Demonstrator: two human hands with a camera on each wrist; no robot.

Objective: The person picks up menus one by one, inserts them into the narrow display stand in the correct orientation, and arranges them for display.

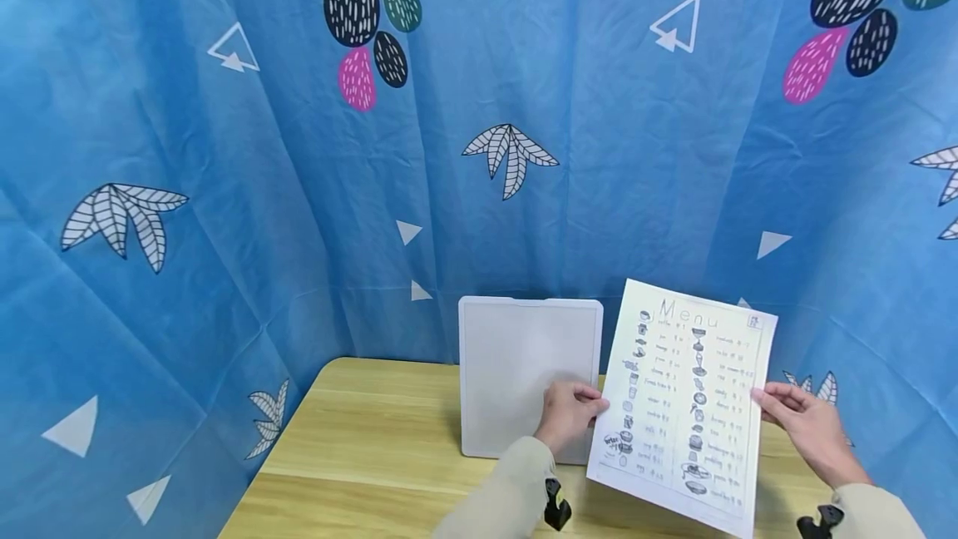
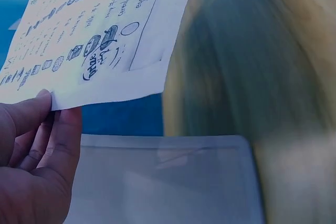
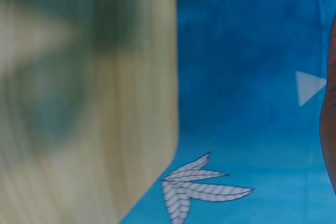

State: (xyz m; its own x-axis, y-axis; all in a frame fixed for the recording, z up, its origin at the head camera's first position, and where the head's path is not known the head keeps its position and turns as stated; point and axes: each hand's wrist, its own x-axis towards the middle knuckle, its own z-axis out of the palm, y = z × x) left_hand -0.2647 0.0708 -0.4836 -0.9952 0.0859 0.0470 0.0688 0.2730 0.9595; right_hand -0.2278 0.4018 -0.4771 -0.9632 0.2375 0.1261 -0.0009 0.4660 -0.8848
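Note:
A white menu sheet (image 1: 684, 406) with handwritten words and small drawings is held up, tilted, above the right part of the table. My left hand (image 1: 569, 418) pinches its left edge between thumb and fingers; the left wrist view shows the same grip on the sheet (image 2: 131, 85). On the opposite edge, my right hand (image 1: 808, 431) pinches the paper. Left of the sheet stands a white rectangular board (image 1: 524, 356) with a raised rim, partly hidden by my left hand and sleeve. Only a sliver of my right hand (image 3: 329, 114) shows in the right wrist view.
The wooden table (image 1: 359, 439) has a rounded far left corner. A blue patterned curtain (image 1: 509, 239) hangs close behind and along both sides. Black wrist straps (image 1: 555, 506) sit over the beige sleeves.

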